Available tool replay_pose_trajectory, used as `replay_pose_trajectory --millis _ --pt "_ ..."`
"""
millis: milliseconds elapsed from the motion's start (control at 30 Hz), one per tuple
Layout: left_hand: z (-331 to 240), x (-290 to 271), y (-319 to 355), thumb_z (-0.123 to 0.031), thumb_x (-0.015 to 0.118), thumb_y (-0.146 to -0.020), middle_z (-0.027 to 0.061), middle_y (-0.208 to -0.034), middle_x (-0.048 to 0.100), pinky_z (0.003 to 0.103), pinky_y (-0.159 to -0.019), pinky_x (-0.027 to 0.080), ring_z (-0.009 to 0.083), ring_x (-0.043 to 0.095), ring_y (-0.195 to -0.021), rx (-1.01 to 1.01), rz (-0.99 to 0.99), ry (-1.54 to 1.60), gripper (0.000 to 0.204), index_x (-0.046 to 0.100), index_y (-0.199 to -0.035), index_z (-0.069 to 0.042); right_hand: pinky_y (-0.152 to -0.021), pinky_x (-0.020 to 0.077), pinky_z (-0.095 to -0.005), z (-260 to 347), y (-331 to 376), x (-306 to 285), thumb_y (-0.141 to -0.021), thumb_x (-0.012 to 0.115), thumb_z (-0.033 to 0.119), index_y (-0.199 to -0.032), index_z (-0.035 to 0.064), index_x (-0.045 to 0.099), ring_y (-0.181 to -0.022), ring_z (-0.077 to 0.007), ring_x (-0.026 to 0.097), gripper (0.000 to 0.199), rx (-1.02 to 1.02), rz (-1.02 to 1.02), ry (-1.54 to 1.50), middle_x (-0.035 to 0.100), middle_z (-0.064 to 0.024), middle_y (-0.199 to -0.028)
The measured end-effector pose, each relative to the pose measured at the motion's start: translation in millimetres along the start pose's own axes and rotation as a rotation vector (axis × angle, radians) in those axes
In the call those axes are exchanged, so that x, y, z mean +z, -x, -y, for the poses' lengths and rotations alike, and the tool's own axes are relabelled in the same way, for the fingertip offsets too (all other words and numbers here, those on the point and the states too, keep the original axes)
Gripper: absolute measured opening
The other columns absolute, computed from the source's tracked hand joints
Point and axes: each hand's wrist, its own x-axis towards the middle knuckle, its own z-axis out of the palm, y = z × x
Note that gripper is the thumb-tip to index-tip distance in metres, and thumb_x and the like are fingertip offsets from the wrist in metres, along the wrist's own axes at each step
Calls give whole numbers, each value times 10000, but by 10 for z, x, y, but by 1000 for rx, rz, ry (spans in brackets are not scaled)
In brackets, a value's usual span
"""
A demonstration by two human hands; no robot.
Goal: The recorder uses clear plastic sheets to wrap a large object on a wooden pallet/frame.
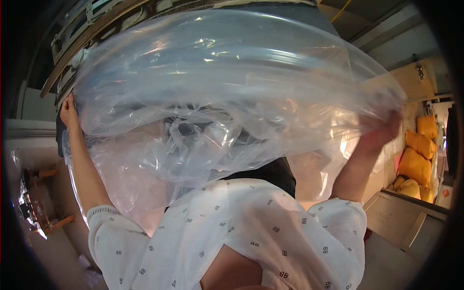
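A large clear plastic sheet (pixel 208 63) billows between my two outstretched arms, its far part bulging upward in a wide curve. On the far left, the fingers of my left hand (pixel 69 112) are closed on the sheet's edge. My right hand (pixel 384 126) is at the far right, blurred and partly covered by the plastic. Folds of the sheet draw together at that hand, which grips it, though single fingers cannot be made out. Crumpled plastic hangs in loose folds nearer my body. A dark grey surface shows faintly beneath it.
A slatted frame with a wooden rail (pixel 92 41) runs along the far left. Yellow-orange cushion-like bundles (pixel 415 162) are piled at the right, beside a wooden panel (pixel 413 79). An orange-legged stand (pixel 43 203) is on the floor at the lower left.
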Motion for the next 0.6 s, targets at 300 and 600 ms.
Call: replay_pose_trajectory --millis 300,600 --pt "-391 -74 335 -285 621 -846 15 -870 636 203 -751 410 81 541 -806 17 102 248 276 669 -960 -38 -598 348 -175 -160 211 -673 -806 614 83 -900 33 631 -667 -34 437 108 200 -516 1658 525 36 -719" --pt "-252 -275 370 -225 594 -870 18 -885 637 203 -764 414 82 549 -820 8 123 191 231 658 -959 -22 -741 419 -185 22 -243 273 -851 558 57 -948 40 612 -824 -81 531 112 -545 -729 1455 600 -14 -887"
